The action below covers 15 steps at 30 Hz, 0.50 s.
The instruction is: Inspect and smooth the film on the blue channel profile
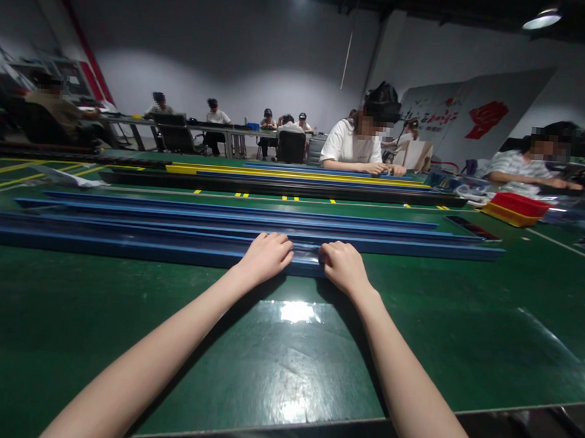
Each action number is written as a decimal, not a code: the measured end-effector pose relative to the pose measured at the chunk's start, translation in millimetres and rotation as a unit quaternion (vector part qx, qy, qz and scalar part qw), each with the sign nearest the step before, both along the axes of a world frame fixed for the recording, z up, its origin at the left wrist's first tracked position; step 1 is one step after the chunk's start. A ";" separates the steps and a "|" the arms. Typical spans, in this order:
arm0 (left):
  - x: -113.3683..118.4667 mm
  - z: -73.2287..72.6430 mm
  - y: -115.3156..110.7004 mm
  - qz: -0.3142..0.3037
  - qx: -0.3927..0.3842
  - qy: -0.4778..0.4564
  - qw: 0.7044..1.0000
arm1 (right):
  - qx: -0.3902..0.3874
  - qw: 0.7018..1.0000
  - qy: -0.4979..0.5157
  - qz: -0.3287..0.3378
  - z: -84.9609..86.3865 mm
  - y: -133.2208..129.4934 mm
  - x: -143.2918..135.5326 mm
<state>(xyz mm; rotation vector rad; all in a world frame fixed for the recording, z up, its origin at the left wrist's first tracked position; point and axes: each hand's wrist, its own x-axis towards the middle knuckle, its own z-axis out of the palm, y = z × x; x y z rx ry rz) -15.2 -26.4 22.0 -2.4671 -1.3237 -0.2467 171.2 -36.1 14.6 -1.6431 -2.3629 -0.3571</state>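
A long blue channel strip (170, 247) lies across the green table, nearest to me. My left hand (268, 256) is closed on it, fingers curled over its far edge. Just to the right, my right hand (342, 266) is closed at the strip's right end, with its fingers bent and the thumb side hidden. A short stretch of the strip shows between the two hands. Behind it, several more blue strips (396, 234) lie roughly parallel, close together.
Beyond are yellow strips (300, 177) and a dark strip (284, 188). At the right are a phone (472, 228) and a red and yellow bin (516, 209). White paper (69, 178) lies at the left. A person (355, 143) works across the table; others sit behind.
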 end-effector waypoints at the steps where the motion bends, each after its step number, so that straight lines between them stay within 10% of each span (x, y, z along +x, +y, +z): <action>1: 0.8 -0.8 -0.4 -0.010 -0.002 -0.001 1.000 | -0.002 1.000 0.001 0.004 0.1 -0.2 -0.5; 15: -3.0 0.6 1.0 -0.009 -0.034 -0.016 0.999 | 0.024 0.998 0.052 -0.038 -1.7 6.3 11.9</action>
